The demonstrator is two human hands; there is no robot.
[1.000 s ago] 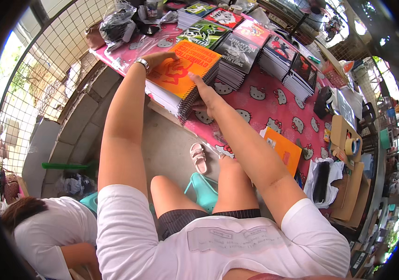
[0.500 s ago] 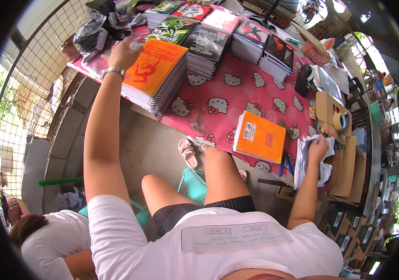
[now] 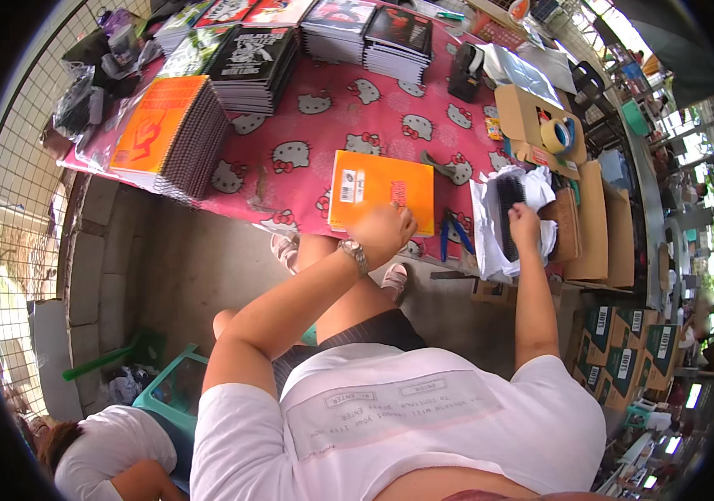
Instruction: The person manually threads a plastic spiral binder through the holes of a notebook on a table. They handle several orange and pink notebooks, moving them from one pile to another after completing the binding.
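Watching remotely thru the head cam, I've got L hand at the near edge of the orange notebook, fingers bent over it; hand's blurry, so can't tell if they're clamped on the cover or just resting. Metal watch on that wrist. Notebook lies flat nr the front edge of the table, on the pink patterned cloth, white label facing up.

R hand is well apart from L, at the black ribbed bundle, fingers curled close together by its R edge; can't tell from my end whether they're pinching any of it. Bundle sits on crumpled white paper, R of the notebook. Blue-handled pliers lie btwn notebook & paper.

Far L I see a tall stack of orange spiral notebooks, w/ a stack of black-covered ones just behind, to its R. Past the paper, an open cardboard box has a tape roll in it; black tape dispenser stands nr the box. Another person is bent over, bottom L, beside a teal chair.
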